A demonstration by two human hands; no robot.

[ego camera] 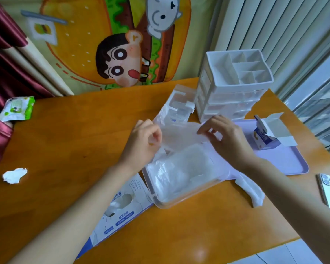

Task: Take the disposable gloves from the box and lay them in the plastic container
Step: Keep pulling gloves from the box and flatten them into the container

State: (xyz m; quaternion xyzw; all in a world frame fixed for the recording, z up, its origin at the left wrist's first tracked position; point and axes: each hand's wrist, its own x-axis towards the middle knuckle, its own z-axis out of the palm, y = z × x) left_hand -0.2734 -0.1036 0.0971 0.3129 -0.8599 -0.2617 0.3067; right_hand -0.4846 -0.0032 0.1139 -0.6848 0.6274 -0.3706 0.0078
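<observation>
Though strewn with gloves (181, 168), orange table (74, 130), cartoon backdrop (103, 35).

Your single wide-angle head camera looks forward and down, close over the worktop (80, 134), with your fingers (155, 131) near frame centre.

Smooth wooden table (65, 130), a soft sheen at lower centre. Mid-frame, the glove (179, 132): thin, crinkly, translucent plastic film. Below it, the container (179, 203) in clear glossy plastic. Lower left, the box (120, 212), matt printed cardboard. Upper right, a matt white plastic organizer (236, 88). Far left, crumpled paper tissue (14, 175).
</observation>
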